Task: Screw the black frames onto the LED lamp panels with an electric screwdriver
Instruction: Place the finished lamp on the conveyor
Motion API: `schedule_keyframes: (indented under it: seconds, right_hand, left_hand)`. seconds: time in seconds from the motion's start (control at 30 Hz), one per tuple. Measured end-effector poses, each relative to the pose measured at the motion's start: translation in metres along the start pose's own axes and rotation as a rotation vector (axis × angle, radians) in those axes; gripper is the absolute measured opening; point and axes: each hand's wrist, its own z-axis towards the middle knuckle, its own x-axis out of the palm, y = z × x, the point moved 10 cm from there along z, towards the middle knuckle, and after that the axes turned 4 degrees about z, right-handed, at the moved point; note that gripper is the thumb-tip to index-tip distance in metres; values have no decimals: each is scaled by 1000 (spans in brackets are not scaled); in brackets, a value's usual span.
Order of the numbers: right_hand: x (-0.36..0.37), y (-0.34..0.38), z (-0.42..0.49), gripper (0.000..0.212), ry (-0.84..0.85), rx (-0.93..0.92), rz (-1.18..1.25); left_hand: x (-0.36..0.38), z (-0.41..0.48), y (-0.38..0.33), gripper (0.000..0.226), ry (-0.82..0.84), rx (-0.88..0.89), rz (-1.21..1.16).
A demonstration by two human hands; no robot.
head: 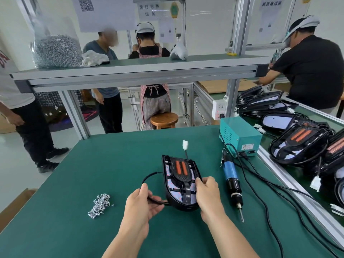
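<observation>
Legible writing is limited: paper sheets [149, 10] hung above the shelf carry Chinese characters too blurred to read with confidence, one sheet bears a QR code [85, 3], and the label on the teal power box [240, 135] is too small to read. The surface [111, 164] is a green mat on an aluminium-framed bench in a workshop; other persons stand or sit beyond it, and a wooden stool [164, 119] is behind. A bag of screws [55, 51] sits on the upper shelf. The LED lamp panel [174, 190], with its black frame [181, 180] on top, is at the centre of the surface; its long axis runs away from the person, rounded end nearest, square end and white connector [185, 145] farthest. The left hand [141, 202] has its fingers curled around the black cable [152, 176] at the panel's near left corner. The right hand [208, 194] grips the panel's right edge. The electric screwdriver [231, 181] lies just to the right, bit toward the person. Loose screws [99, 203] lie to the left. Further lamp panels [297, 144] are stacked on the right.
</observation>
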Motion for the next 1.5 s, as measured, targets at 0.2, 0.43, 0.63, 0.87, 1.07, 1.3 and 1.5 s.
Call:
schedule_keyframes:
  seconds: [0.2, 0.43, 0.63, 0.87, 1.07, 1.3, 1.5]
  right_hand:
    - [8, 30, 2, 15, 33, -161, -291]
    - [10, 26, -2, 6, 106, -135, -319]
    - [20, 1, -13, 28, 306, 94, -54]
    - [-6, 1, -17, 18, 185, 59, 83]
    - [-50, 35, -15, 20, 91, -62, 254]
    - [-120, 78, -3, 21, -66, -247, 412]
    - [-211, 100, 17, 22, -377, -436, 395]
  left_hand:
    - [-4, 2, 14, 32, 39, -73, 142]
    - [18, -1, 12, 36, 107, -37, 460]
    - [20, 3, 10, 39, 154, -24, 599]
    - [16, 3, 7, 51, 116, 73, 597]
    - [22, 2, -5, 55, -1, 231, 799]
    - [14, 9, -3, 60, -17, 197, 689]
    - [19, 11, -2, 60, -33, 204, 719]
